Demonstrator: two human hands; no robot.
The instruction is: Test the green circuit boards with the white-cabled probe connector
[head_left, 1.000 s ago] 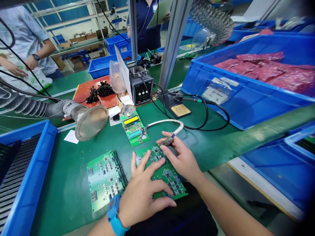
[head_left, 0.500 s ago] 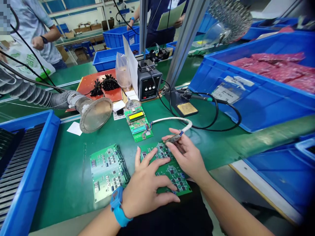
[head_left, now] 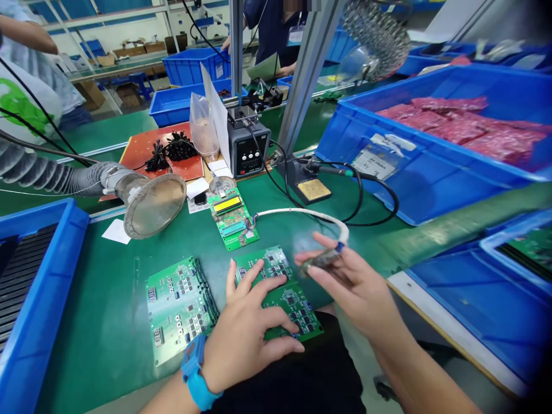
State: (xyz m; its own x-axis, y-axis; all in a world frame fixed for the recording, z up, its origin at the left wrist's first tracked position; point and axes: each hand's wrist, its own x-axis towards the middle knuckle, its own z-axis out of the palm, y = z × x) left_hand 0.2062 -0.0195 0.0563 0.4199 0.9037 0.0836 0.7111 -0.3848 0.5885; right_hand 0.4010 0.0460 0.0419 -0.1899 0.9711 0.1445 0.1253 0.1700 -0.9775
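Hands had parted since the earlier frames. Left hand (head_left: 248, 333) lay flat, fingers spread, pressing on the near green circuit board (head_left: 280, 296) at the bench edge, blue wristband (head_left: 195, 374) on that wrist; its pose matched the earlier frames. Right hand (head_left: 357, 287) pinched a small probe connector (head_left: 321, 260) between thumb and fingers. A second ago that connector sat down against the board's far edge; half a second ago it was touching there as well; now it was lifted clear and off to the right of the board, held over the green mat (head_left: 107, 322), apart from the components. White sleeved cable (head_left: 302, 214) ran from the connector in an arc back to the small tester board (head_left: 233, 221) with the lit yellow display, which lay where it had been, beyond the held board.

Second circuit board (head_left: 179, 307) lay just left of the first, edges close, untouched and unmoved. Fume extractor funnel (head_left: 150, 204) on its ribbed hose hung low over the mat at the left rear. Soldering station (head_left: 245, 150) stood behind the tester, its iron stand (head_left: 313, 190) to the right with a black lead looping round. Blue bin (head_left: 431, 172) at right rear held pink bags. Other people stood at the far benches; their hands were well apart from this work.
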